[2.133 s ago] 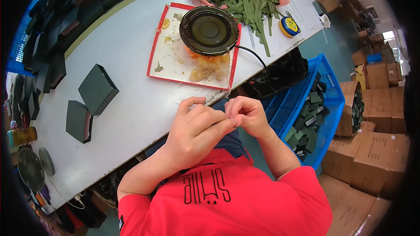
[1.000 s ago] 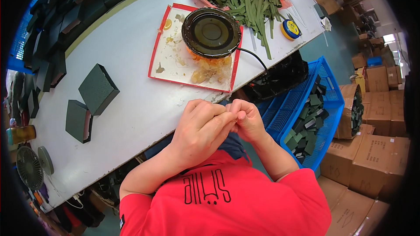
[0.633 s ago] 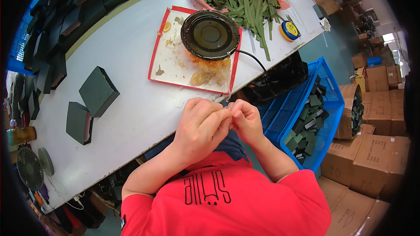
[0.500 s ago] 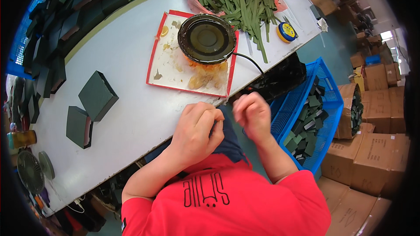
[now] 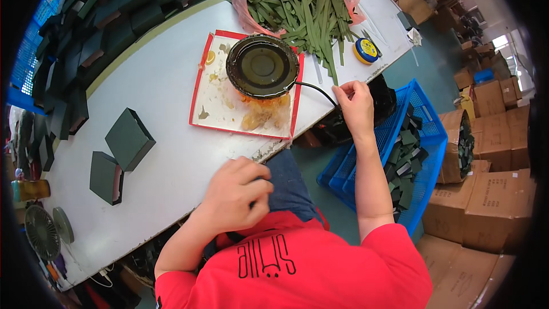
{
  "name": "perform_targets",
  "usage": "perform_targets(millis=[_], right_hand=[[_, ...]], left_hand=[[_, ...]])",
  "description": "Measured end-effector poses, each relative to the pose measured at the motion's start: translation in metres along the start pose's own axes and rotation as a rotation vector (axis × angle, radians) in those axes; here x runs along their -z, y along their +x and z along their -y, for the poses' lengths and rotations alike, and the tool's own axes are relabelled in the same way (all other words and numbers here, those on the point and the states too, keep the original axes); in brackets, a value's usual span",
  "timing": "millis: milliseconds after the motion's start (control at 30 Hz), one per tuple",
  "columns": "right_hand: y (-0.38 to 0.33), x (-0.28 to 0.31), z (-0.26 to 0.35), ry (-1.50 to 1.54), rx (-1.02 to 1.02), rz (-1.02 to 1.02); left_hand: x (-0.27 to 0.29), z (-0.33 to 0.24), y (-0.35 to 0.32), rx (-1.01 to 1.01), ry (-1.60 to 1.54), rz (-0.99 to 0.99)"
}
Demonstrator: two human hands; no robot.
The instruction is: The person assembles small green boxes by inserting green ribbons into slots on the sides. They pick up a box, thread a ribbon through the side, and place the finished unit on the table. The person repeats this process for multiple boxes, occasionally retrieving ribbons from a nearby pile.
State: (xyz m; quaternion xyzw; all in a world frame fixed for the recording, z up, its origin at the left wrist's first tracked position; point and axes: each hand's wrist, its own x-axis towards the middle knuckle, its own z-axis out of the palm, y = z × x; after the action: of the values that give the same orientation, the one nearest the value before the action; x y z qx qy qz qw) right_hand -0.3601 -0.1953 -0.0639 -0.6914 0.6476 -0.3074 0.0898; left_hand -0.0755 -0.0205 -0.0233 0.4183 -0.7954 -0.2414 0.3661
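My right hand [image 5: 355,106] reaches over the table's right edge, thumb and fingertips pinched on the lower end of a long green strip [image 5: 329,60]. That strip hangs out of a pile of green strips [image 5: 300,8] in a pink plastic bag [image 5: 243,0]. Close to the table's front edge, my left hand [image 5: 237,194] is curled with the fingers bent inward; whether anything is inside them is hidden. A round black pot [image 5: 263,66] of dark liquid stands on a stained white board with a red rim [image 5: 240,133], between the left hand and the bag.
Two dark green boxes [image 5: 130,140] [image 5: 104,177] lie on the left of the table [image 5: 166,177]. More dark boxes [image 5: 143,20] are stacked at the far left. A blue-and-yellow round tin [image 5: 366,50] sits near the strips. Blue crates [image 5: 426,166] with green pieces and cardboard cartons [image 5: 497,206] stand at right.
My right hand has moved up and away from my body to the end of the strip. My left hand has drawn back a little to the left and nearer me.
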Motion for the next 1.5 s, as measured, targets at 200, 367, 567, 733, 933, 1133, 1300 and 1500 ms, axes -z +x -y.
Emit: perform_targets(millis=[200, 367, 567, 733, 933, 1133, 1300, 1500], right_hand=[[0.005, -0.001, 0.003, 0.101, -0.018, 0.047], [0.005, 0.003, 0.004, 0.303, -0.066, 0.019], [0.009, -0.004, 0.008, 0.339, 0.018, 0.068], [0.009, -0.002, -0.008, 0.534, -0.091, 0.165], [0.019, -0.006, -0.008, 0.585, -0.089, 0.202], [0.031, 0.018, -0.016, 0.914, -0.067, 0.303], [0.03, 0.025, -0.007, 0.585, 0.089, 0.284], [0.033, 0.03, -0.016, 0.231, 0.283, 0.053]], left_hand=[[0.041, 0.022, -0.028, 0.246, 0.243, -0.235], [0.076, 0.037, -0.036, 0.425, 0.724, -0.327], [0.092, 0.07, -0.068, 0.811, 0.924, -0.319], [0.112, 0.053, -0.057, 0.777, 0.757, -0.288], [0.116, 0.051, -0.074, 0.835, 0.761, -0.333], [0.115, 0.06, -0.071, 0.793, 0.566, -0.298], [0.114, 0.057, -0.082, 0.52, 0.406, -0.234], [0.115, 0.041, -0.086, 0.718, 0.536, -0.126]])
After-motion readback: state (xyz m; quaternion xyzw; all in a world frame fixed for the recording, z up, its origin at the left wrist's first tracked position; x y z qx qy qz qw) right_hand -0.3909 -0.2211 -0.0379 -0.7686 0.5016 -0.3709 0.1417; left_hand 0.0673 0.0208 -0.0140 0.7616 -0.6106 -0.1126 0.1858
